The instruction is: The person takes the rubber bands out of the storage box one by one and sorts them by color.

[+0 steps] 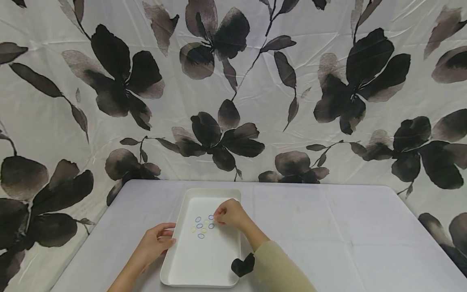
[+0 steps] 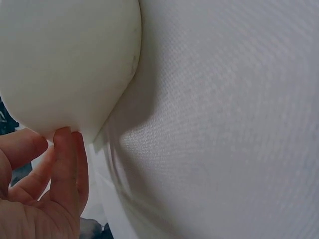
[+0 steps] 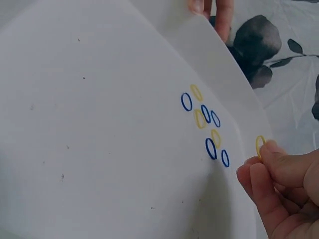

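Observation:
A white rectangular tray (image 1: 200, 265) lies on the table with several thin blue rubber bands (image 3: 211, 148) and yellow rubber bands (image 3: 199, 119) grouped on its floor. Between thumb and fingertips, my right hand (image 1: 230, 213) pinches one yellow rubber band (image 3: 259, 147), seen on edge at the tray's right side in the right wrist view. My left hand (image 1: 155, 243) holds the tray's left rim, its fingertips against the outer wall in the left wrist view. The bands lie flat and close together, left of my right fingers in the head view.
The table (image 1: 310, 227) wears a white cloth and runs on to the right of the tray. Behind it hangs a white curtain (image 1: 284, 162) with dark flowers. A black heart-shaped piece (image 1: 242, 265) sits by my right sleeve, over the tray's near right corner.

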A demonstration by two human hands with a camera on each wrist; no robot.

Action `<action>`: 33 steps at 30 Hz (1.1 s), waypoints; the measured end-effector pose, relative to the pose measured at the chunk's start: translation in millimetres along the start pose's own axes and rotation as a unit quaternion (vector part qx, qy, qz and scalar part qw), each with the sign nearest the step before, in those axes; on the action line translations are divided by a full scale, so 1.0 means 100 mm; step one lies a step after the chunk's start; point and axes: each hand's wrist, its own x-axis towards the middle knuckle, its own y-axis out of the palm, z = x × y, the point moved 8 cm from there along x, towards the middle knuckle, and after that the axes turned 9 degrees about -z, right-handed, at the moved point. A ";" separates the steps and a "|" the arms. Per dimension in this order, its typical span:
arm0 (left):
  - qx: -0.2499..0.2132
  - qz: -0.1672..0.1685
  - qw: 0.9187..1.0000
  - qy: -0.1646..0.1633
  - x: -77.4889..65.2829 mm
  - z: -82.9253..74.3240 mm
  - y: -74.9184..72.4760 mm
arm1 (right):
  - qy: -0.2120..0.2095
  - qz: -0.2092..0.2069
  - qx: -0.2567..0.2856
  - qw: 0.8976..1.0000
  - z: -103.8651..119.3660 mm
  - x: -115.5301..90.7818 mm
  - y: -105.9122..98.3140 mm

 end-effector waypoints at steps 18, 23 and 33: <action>-0.008 0.010 1.000 -0.006 0.01 -0.01 0.01 | 0.006 -0.014 0.026 1.000 0.03 -0.02 -0.21; -0.010 0.011 1.000 -0.008 0.01 -0.01 0.01 | 0.026 -0.015 0.077 0.997 0.02 -0.04 -0.26; -0.011 0.011 1.000 -0.010 0.00 -0.01 0.01 | 0.065 -0.010 0.117 0.991 -0.07 -0.05 -0.35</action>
